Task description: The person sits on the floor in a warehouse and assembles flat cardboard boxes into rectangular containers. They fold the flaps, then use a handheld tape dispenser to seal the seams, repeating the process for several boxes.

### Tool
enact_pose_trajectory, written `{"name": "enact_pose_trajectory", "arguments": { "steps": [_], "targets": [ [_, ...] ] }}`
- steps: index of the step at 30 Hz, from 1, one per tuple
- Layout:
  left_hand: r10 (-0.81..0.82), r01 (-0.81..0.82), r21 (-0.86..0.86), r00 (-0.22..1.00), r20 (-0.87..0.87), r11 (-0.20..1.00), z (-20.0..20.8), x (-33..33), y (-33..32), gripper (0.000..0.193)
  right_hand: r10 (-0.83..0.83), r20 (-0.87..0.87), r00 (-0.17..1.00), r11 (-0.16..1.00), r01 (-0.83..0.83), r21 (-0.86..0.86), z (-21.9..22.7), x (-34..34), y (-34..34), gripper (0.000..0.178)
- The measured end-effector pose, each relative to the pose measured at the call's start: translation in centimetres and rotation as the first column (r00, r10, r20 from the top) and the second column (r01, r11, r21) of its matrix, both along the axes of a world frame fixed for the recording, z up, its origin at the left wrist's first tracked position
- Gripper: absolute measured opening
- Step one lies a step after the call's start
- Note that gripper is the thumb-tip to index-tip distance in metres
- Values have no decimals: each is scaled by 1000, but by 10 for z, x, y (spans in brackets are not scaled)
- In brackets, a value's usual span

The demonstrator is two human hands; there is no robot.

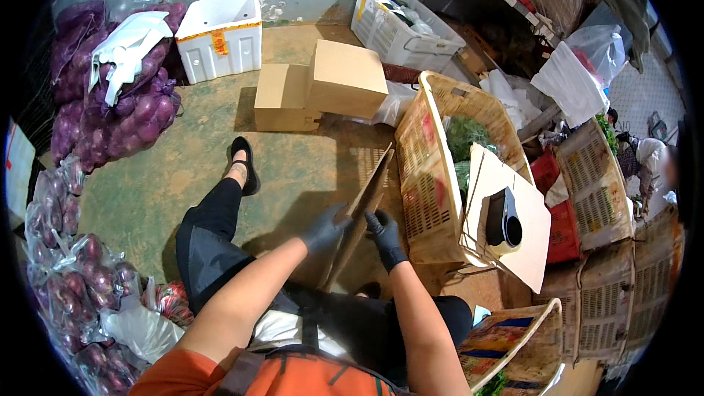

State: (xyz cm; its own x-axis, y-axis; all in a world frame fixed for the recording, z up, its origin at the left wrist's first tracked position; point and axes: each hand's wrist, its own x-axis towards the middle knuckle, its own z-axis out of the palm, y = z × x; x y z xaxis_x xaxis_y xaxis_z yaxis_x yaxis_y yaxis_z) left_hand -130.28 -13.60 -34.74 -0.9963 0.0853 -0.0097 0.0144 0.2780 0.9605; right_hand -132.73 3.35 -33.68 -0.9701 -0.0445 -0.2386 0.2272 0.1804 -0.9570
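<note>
My 2 gloved hands are on either side of a brown cardboard piece (354, 229), which stands nearly on edge over the floor (139, 224), between my knees and just left of the crate (422, 202). My left hand (325, 232) has its fingers well extended, with their tips at the cardboard's left face; they do not wrap around it. My right hand (386, 238) meets the other side with its fingers partly bent; from above I can't tell whether they pinch an edge or only press. I judge that the 2 opposed hands steady the cardboard, since so thin a piece would topple without a brace on each face.

Toward the floor's far edge, 2 cardboard boxes stand together: the closed box (347, 77) overlaps the lower box (282, 97) at its right side. They seem set there to leave room around my feet. The crate holds leafy greens (467, 136) toward its far end, and a flat cardboard sheet (534, 221) lies slanted over its near right corner, perhaps as a makeshift shelf. On that sheet, near its middle, rests a black tool (503, 220), probably put there to be within reach of my right hand. Filled purple net sacks (110, 128) line the floor's left edge.
</note>
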Motion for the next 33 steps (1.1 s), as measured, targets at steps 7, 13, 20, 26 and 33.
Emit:
{"name": "enact_pose_trajectory", "arguments": {
  "steps": [7, 13, 20, 26, 33],
  "targets": [
    [237, -284, -182, 941, -243, 941, 12, -9, -65, 22, -149, -240, 959, 621, 280, 732, 33, -11, 59, 55],
    [-93, 75, -172, 991, -101, 982, 70, -4, -97, 22, 77, -200, 977, 198, 182, 963, 79, -7, 68, 67],
    [54, -58, -93, 997, -46, 994, 48, -40, -163, 18, 311, 165, 936, 337, -271, 902, 64, -9, 64, 37],
    [189, -194, -66, 979, -73, 979, 19, -24, -163, 30, 376, 194, 906, 313, -322, 894, 36, 15, 33, 31],
    [128, 23, -291, 863, 489, 956, 72, 26, -142, 45, 317, 184, 930, 276, -276, 921, 29, 14, 38, 21]
  ]
}}
